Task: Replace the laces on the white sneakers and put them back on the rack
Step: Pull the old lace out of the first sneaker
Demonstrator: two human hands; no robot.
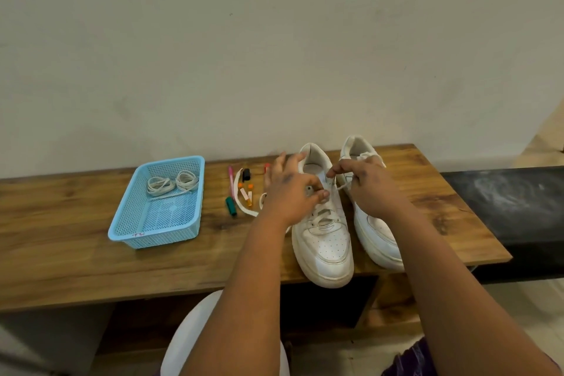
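Two white sneakers stand side by side on a wooden table point(76, 253), toes toward the person, near its right end. The left sneaker point(323, 235) is laced over its lower eyelets, and both hands work at its upper part. The left hand point(290, 189) sits over the near side of the shoe's opening with its thumb and forefinger pinched together on the lace point(328, 217) near the top eyelets, while its other fingers spread up toward the collar. The right hand point(366, 183) has its fingers curled, pinching a lace end at the tongue between forefinger and thumb; a strand of lace runs from under it back to the shoe. The right sneaker point(375, 232) stands just beside the first, partly hidden by the right forearm. A loose white lace point(244, 207) lies on the table to the left of the shoes, looping among a few markers point(231, 207) and small orange-capped tubes point(249, 195). Farther left, well apart from the shoes, a light blue basket point(128, 223) holds two coiled laces point(171, 183) at its far end. A pale wall rises behind the table.
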